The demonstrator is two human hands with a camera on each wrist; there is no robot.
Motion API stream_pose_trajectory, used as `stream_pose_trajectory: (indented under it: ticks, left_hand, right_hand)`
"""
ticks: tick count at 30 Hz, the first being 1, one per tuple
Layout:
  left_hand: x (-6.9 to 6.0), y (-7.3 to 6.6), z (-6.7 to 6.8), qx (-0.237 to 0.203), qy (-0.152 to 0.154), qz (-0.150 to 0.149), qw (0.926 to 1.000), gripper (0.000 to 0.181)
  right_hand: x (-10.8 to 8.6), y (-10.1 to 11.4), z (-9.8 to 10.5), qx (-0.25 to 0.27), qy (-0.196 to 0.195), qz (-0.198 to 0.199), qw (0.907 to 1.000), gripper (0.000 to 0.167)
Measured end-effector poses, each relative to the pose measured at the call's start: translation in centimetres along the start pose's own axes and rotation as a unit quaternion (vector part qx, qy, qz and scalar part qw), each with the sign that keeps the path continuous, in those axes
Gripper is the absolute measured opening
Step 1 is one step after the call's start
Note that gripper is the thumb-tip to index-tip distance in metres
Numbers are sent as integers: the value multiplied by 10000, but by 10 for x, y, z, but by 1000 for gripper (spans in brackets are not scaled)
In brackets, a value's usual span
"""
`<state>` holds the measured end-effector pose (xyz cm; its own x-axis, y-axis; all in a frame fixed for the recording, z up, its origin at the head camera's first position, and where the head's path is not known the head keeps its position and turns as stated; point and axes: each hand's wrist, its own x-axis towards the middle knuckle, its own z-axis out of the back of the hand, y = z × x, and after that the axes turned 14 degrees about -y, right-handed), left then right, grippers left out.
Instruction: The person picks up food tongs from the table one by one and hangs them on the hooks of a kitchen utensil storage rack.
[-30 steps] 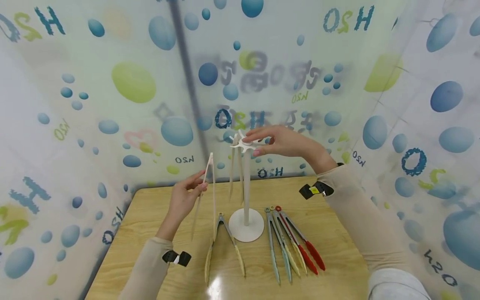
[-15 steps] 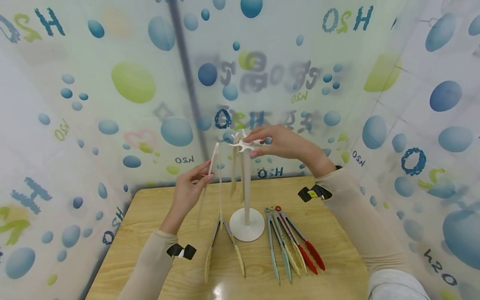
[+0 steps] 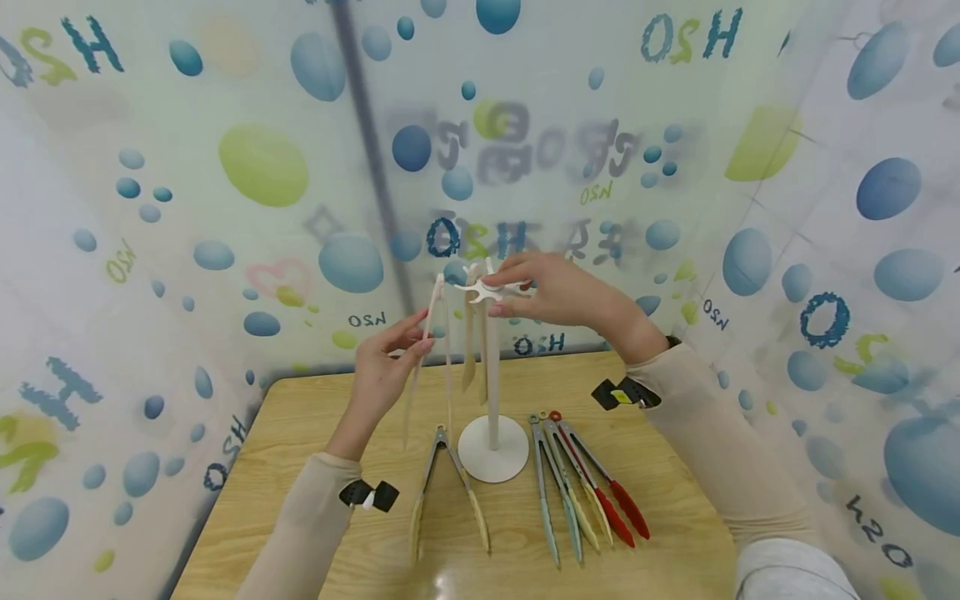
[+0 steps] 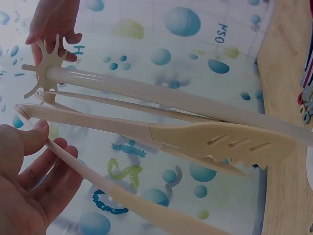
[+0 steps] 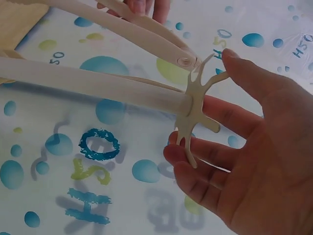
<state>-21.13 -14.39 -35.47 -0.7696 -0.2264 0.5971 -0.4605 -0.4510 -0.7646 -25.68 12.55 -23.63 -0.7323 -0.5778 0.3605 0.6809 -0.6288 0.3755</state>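
My left hand (image 3: 386, 362) pinches one arm of cream plastic tongs (image 4: 98, 122) between thumb and fingers. These tongs hang spread, with a slotted head on one arm, and their hinge end is close to the hooks. A white stand (image 3: 493, 383) rises from a round base, topped by a ring of hooks (image 5: 196, 100). My right hand (image 3: 558, 287) holds that hooked top, thumb on one hook and fingers behind. Another cream pair of tongs (image 3: 469, 358) hangs on the stand's left side. Whether the held hinge touches a hook is hard to tell.
Metal tongs with cream tips (image 3: 481, 517) lie spread in front of the base. Right of it lie tongs with light blue tips (image 3: 550, 533), cream tips (image 3: 606, 529) and red tips (image 3: 633, 512). A patterned curtain (image 3: 300, 208) stands behind the wooden table (image 3: 300, 467).
My left hand has moved up and to the right, bringing the held tongs close to the stand's hooks. My right hand stays at the top, shifting slightly left.
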Motion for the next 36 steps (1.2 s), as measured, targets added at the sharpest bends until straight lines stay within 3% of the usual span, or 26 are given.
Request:
stream_pose_trajectory:
  ticks: [3,11,23,36]
  left_hand:
    - [2,9,-4,-77,-23,-6,10000,43]
    - [3,10,-7,-300,-8,-85,9995,42]
    - [5,3,-10,-251,117,108,9996,42]
    - [6,-4,-16,-174,177,85,9997,43]
  right_hand:
    - [0,2,4,-76,230,7,9997,55]
    - [2,0,12,183,635,114,9977,53]
    - [-1,-1,6,350,310,4,9989,53]
    - [-4,6,-3,86,-128,-2,9999,53]
